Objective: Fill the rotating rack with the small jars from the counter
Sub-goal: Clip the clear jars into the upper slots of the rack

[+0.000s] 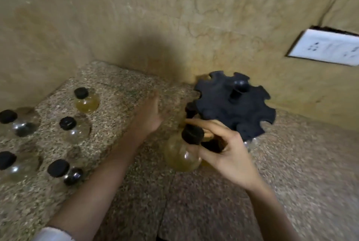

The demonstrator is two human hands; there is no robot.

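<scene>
The black rotating rack (236, 105) with notched slots around its rim stands on the speckled counter near the back wall. My right hand (226, 152) is shut on a small amber jar (181, 156) by its black cap, just left of the rack's front edge. Another black cap (191, 109) sits in a slot on the rack's left side. My left hand (150, 116) is blurred, reaching toward that side with fingers apart, holding nothing I can see. Several more black-capped jars stand at the left, such as an amber one (86, 100) and a clear one (74, 128).
The counter (291, 172) meets beige marble walls at the back and left, forming a corner. A white switch plate (324, 47) is set in the wall at the right. A raised step (120, 93) of the counter carries the left jars.
</scene>
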